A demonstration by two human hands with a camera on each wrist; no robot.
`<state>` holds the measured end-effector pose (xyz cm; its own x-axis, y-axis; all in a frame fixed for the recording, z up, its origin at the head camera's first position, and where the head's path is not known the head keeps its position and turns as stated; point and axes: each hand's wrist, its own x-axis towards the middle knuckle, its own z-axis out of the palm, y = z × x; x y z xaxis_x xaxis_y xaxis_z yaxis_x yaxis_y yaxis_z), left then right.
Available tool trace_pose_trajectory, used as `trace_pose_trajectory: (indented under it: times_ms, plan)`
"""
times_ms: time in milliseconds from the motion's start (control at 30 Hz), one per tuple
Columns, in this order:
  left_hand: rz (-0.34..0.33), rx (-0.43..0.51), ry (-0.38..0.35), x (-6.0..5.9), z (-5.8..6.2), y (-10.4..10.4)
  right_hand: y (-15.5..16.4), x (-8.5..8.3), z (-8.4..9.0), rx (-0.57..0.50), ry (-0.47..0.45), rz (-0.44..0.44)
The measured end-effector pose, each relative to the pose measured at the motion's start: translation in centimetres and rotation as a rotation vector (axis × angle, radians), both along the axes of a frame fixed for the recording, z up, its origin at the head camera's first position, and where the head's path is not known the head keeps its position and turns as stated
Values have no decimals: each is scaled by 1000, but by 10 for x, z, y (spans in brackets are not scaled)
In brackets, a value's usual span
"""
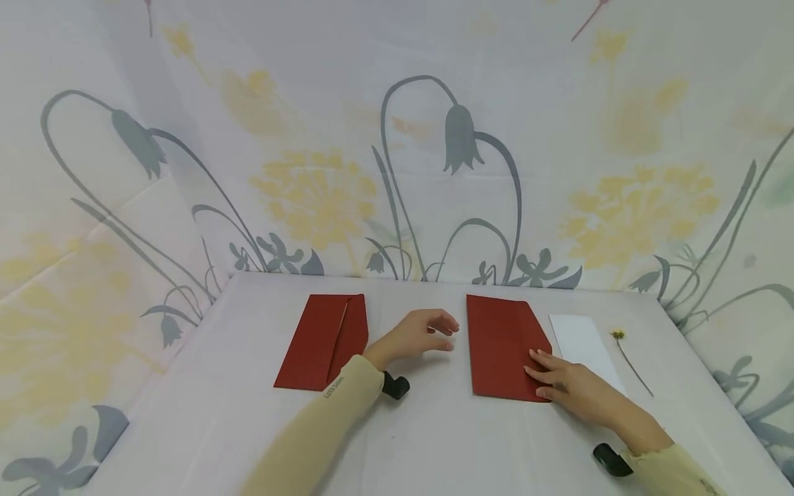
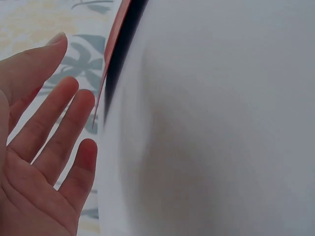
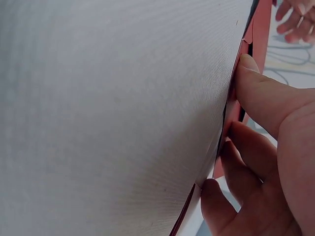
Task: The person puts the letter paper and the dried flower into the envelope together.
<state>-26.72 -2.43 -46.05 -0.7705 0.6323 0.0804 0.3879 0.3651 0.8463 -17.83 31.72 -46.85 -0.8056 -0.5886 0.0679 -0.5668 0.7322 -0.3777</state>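
Note:
My left hand [image 1: 417, 336] hovers over the white table between two red envelopes, its fingers loosely bent and holding nothing. In the left wrist view the palm of that hand [image 2: 39, 191] shows, its fingertips apart from a red edge [image 2: 113, 42]. My right hand [image 1: 577, 387] rests its fingertips on the flap side of the right red envelope [image 1: 499, 348], near its lower right corner. In the right wrist view the right thumb [image 3: 253, 81] and fingers touch the red paper along its edge. The left red envelope [image 1: 310, 344] lies behind the left wrist, its flap side facing right.
A white card [image 1: 573, 337] lies right of the right envelope, partly covered by my right hand. Beyond it lies a small dried yellow flower [image 1: 629, 358] on a thin stem. Flower-printed cloth [image 1: 434, 207] rises behind the table [image 1: 434, 441]. Black wrist cameras [image 1: 611, 460] sit beneath both wrists.

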Motion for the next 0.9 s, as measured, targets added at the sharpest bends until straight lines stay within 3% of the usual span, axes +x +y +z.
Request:
trace_pose_trajectory:
  times_ms: [233, 467, 667, 900]
  plan:
    - [-27, -17, 8, -10, 0, 32, -1, -2, 2, 8, 7, 5]
    - [-55, -128, 66, -17, 1, 54, 1, -3, 0, 25, 3, 7]
    - [-74, -221, 72, -21, -6, 64, 0, -1, 1, 27, -31, -14]
    - [-61, -352, 131, -14, -6, 67, -2, -1, 3, 33, -35, -24]
